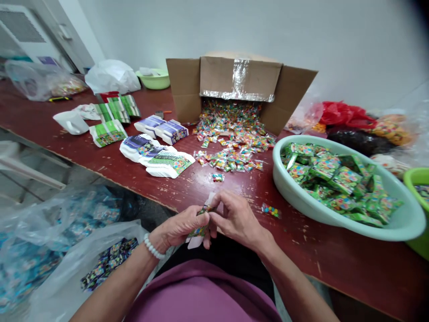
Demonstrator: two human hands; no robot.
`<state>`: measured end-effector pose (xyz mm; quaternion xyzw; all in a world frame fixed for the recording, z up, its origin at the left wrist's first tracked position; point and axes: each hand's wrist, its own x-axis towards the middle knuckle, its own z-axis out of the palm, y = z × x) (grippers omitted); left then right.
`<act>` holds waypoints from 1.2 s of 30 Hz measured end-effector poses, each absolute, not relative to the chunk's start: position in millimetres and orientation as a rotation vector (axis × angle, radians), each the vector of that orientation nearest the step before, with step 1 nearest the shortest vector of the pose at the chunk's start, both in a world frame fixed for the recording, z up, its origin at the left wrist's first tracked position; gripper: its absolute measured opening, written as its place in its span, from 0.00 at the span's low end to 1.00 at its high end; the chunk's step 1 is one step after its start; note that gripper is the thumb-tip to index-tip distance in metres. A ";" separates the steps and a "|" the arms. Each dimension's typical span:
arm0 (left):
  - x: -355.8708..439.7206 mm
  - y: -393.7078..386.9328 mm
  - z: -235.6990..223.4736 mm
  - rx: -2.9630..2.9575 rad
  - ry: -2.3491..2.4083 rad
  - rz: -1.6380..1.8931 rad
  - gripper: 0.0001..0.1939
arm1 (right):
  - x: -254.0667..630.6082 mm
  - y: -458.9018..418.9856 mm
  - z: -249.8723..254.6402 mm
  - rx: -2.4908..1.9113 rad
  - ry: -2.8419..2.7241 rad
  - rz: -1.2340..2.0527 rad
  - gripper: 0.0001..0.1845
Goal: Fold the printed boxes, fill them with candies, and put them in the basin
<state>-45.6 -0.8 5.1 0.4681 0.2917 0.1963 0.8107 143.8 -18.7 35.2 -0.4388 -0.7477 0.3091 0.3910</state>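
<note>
Between both hands, in front of my body at the table's near edge, is a small green printed candy box point(199, 231) with white flaps sticking out at its ends. My left hand point(182, 227), a beaded bracelet at its wrist, grips the box's lower part. My right hand point(234, 218) has its thumb and fingers closed at the upper end; whether a candy packet is in them is hidden. A clear packet of coloured candies point(271, 210) lies to the right of my right hand. Another candy packet point(217, 177) lies just beyond the hands.
A cardboard box point(186, 89) on its side spills candy packets point(231, 156) onto the red table point(134, 188). Flat cartons point(164, 161) lie left. A pale basin point(318, 212) of filled green boxes stands right. Plastic bags point(100, 250) hold packs on the floor, lower left.
</note>
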 end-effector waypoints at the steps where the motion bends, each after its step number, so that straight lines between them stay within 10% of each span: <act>1: -45.5 -0.4 7.4 1.016 0.629 0.407 0.36 | 145.2 -19.6 36.2 -1.106 -1.883 0.846 0.08; 17: -34.2 -8.0 32.1 1.177 0.841 0.362 0.14 | 152.9 -27.5 28.5 -1.094 -1.619 1.120 0.24; 31: -33.9 -25.0 14.0 1.162 0.981 0.847 0.27 | 145.1 -31.4 2.4 -1.195 -1.363 1.106 0.12; 36: -31.0 -38.3 11.4 1.139 1.047 1.040 0.35 | 127.9 -37.2 -10.7 -1.090 -1.070 1.224 0.30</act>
